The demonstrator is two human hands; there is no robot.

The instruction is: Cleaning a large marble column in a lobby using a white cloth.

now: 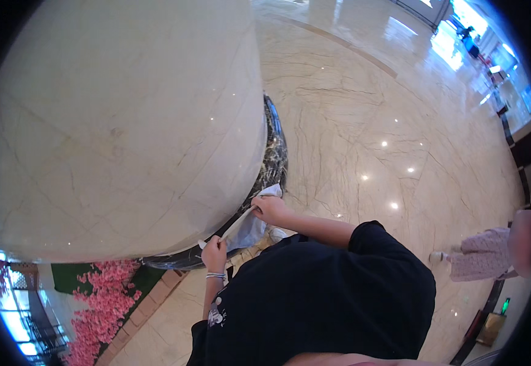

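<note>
A pale cloth (248, 231) is pulled taut between my two hands, its upper edge in a straight line and the rest hanging below. My left hand (214, 254), with bracelets at the wrist, grips one end. My right hand (271, 210) pinches the edge near the other end, and a loose corner sticks out past the fingers. Both hands are close to the black marble base (274, 158) of a large, rounded, cream marble column (128, 132). Part of the base is hidden behind the cloth; whether the cloth touches it I cannot tell.
Polished marble floor (338, 119) spreads to the right of the column. Pink artificial blossoms (103, 302) stand at lower left, behind a brick-like border (144, 306). Another person (480, 256) in pale trousers is at the right. A gold-coloured box (491, 328) sits at lower right.
</note>
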